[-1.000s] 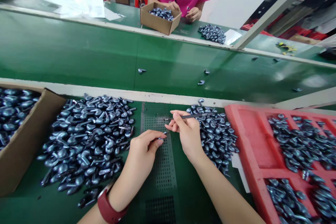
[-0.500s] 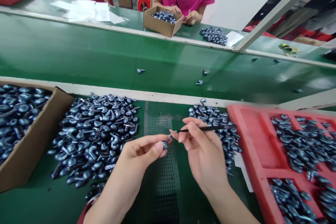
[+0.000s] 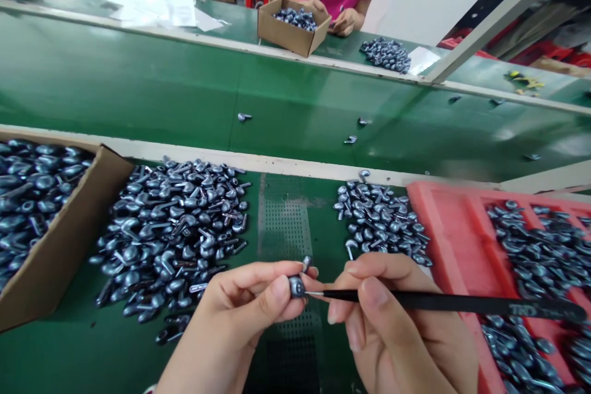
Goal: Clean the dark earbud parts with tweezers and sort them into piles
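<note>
**Green bench (image 3: 69, 357): tweezers (image 3: 443, 303) tip on earbud shell (image 3: 296, 286)**

Shell is near centre, over the perforated plate (image 3: 281, 228), pinched in left hand (image 3: 235, 326). Right hand (image 3: 406, 345) is closed on the tweezers, tip touching the shell. I'd brace the hands together, use light tip pressure and keep the shell still.

Faint lettering on black tweezers (image 3: 452, 303), unreadable
</note>
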### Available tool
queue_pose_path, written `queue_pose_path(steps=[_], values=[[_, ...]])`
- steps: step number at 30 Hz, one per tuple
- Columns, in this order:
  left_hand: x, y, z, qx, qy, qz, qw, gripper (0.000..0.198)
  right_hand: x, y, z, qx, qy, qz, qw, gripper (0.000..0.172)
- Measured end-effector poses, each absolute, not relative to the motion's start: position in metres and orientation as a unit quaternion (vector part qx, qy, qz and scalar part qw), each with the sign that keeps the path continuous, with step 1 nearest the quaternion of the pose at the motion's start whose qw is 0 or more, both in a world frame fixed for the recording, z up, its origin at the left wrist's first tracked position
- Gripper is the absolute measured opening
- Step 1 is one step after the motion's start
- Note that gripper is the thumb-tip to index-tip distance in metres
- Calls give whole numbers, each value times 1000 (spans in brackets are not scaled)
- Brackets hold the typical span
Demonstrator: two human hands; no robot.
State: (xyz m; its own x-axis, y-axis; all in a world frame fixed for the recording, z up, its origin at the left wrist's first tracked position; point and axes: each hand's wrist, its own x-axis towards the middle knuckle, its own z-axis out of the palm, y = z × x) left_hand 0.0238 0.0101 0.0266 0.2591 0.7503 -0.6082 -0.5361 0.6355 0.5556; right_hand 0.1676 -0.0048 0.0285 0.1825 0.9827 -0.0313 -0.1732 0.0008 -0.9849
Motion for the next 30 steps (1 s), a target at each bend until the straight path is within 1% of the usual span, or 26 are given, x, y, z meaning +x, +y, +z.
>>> queue_pose_path(steps=[4, 8, 14, 22, 30], values=[[23, 10, 32, 120, 498, 398, 761, 13, 164, -5, 32, -531, -417, 475, 564, 9], [23, 9, 31, 115, 496, 398, 763, 14, 160, -5, 34, -566, -408, 455, 552, 8], [24, 9, 34, 96, 492, 396, 769, 15, 162, -2, 34, -546, -438, 459, 547, 9], [26, 11, 38, 57, 475, 401, 781, 15, 163, -5, 35, -559, -452, 440, 538, 9], [24, 8, 32, 94, 483, 393, 777, 14, 163, -5, 36, -560, -453, 433, 542, 9]])
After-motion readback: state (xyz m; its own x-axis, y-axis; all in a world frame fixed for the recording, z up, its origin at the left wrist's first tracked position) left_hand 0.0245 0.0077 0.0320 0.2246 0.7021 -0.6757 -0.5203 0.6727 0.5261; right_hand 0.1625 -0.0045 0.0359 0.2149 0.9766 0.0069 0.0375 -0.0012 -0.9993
